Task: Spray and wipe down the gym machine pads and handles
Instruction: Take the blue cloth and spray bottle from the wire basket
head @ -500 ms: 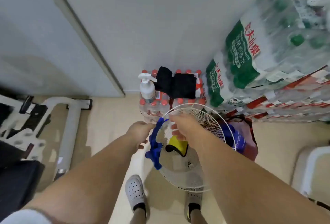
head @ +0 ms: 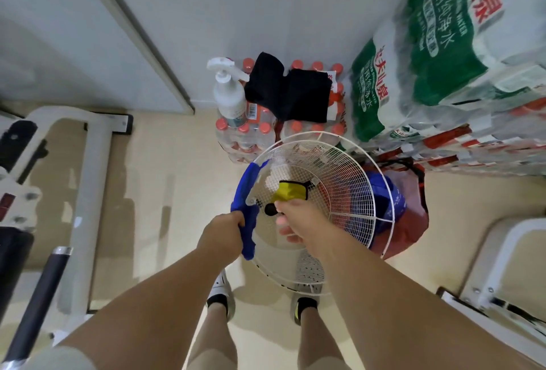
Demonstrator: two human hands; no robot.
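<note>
My left hand (head: 224, 235) is shut on a blue cloth (head: 246, 192) that hangs over the near left rim of a white wire fan guard (head: 348, 180). My right hand (head: 297, 223) reaches into the guard. Its fingers touch the black near end of a yellow and black object (head: 291, 191) lying there, but the grip is hidden. A white trigger spray bottle (head: 229, 95) stands on a pack of small water bottles (head: 245, 136) by the wall. The gym machine's white frame (head: 94, 169), a black bar handle (head: 38, 301) and a dark pad (head: 11, 260) are at the left.
A black cloth (head: 291, 92) lies on the small bottle packs. Tall stacked packs of water (head: 443, 53) fill the right. A red and blue bag (head: 404, 222) sits behind the guard. Another white frame (head: 502, 266) is at the lower right. My feet (head: 220, 296) stand on the beige floor.
My right hand has left the guard's far rim and drawn back to the near end of the yellow object. My left hand has also pulled back, still holding the blue cloth.
</note>
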